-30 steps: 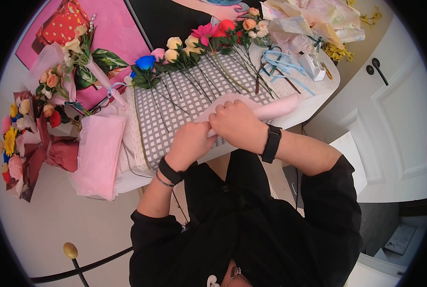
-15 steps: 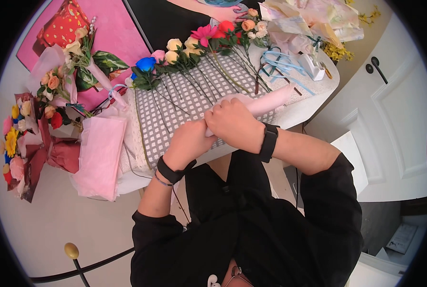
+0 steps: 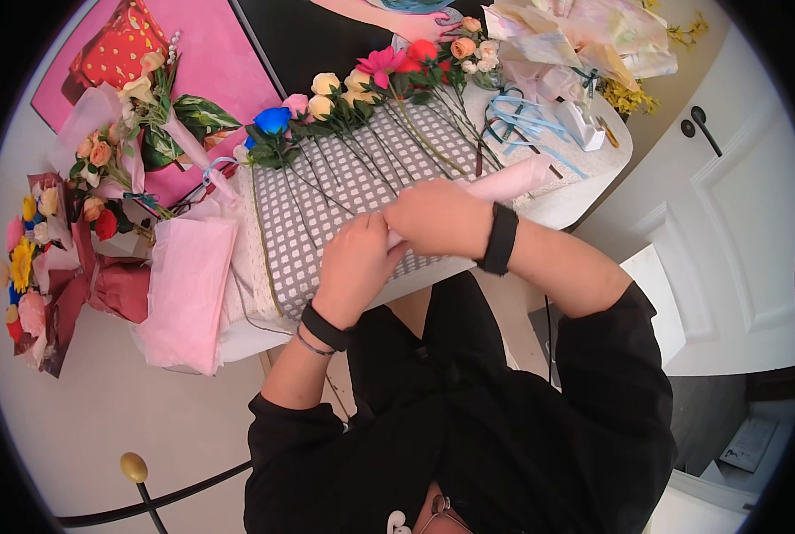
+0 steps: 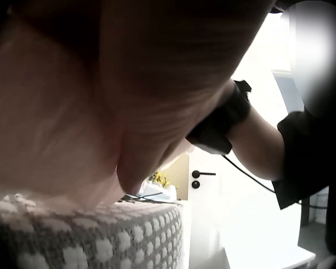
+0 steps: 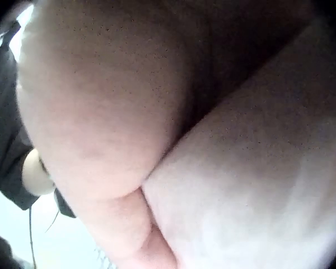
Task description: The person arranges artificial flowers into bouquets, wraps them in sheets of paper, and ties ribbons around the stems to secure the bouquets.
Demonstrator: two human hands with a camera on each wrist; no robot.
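A pink sheet of wrapping paper (image 3: 515, 180), gathered into a loose roll, slants up to the right over the table's front part. My right hand (image 3: 439, 218) grips it near its lower end, fingers curled over the top. Right beside it, my left hand (image 3: 358, 260) holds the tip of the roll, thumb side against the right hand. Both palms hide most of the gathered end. In the left wrist view the left hand (image 4: 157, 73) fills the upper part, close over the checked cloth (image 4: 106, 246). The right hand (image 5: 101, 112) fills much of the right wrist view.
Several artificial flowers, including a blue rose (image 3: 271, 119) and a magenta flower (image 3: 380, 65), lie along the back of the grey checked cloth (image 3: 295, 258). Folded pink paper (image 3: 186, 294) and bouquets (image 3: 104, 285) are at left. Blue ribbon (image 3: 526, 120) and a white box (image 3: 581, 125) sit at right.
The pink paper above the right hand has been drawn in, so less of it flares out. My left hand has turned more upright and shifted slightly right; the grip on the roll stays.
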